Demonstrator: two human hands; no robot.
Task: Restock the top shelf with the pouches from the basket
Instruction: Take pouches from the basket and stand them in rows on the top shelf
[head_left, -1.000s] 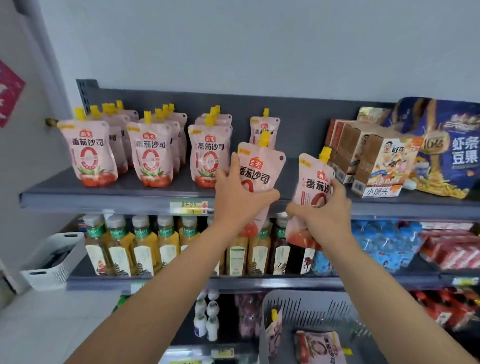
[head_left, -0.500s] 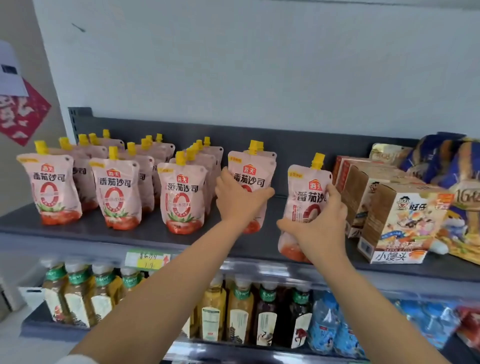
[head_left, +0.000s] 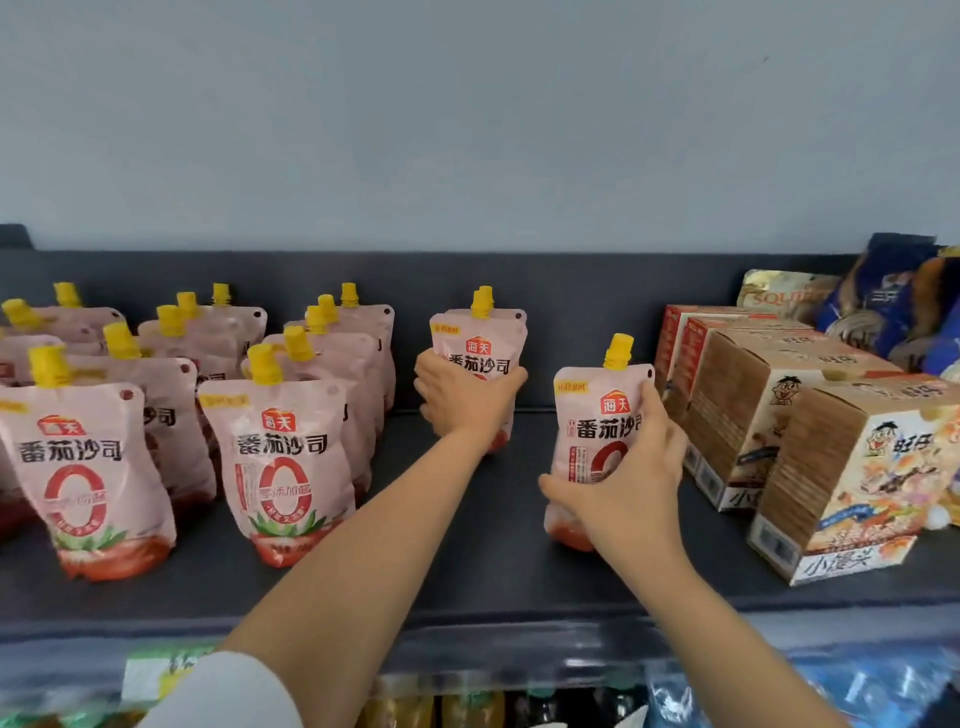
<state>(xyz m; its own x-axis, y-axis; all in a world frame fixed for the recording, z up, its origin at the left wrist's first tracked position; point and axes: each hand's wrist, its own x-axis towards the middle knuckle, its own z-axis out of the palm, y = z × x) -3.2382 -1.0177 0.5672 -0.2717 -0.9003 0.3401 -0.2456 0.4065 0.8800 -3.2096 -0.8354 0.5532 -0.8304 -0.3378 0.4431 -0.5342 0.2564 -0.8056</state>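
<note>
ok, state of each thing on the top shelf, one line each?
left grip: holds rear pouch
right grip: holds front pouch
rear pouch: upright, base on top shelf
front pouch: upright, base on top shelf
stocked pouches: upright in rows, caps on
cartons: closed, lined up at right

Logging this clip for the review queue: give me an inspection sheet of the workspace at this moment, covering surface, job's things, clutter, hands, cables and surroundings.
Surface: dark top shelf with a low back panel.
Job's things: rear pouch and front pouch, both upright, each in a hand; stocked pouches stand in rows at left. Basket not in view.
Clutter: snack boxes and blue bags at right.
Hands: left hand grips the rear pouch; right hand grips the front pouch.
Cables: nothing seen.
Surroundings: pale wall behind; blurred bottles on the shelf below.
</note>
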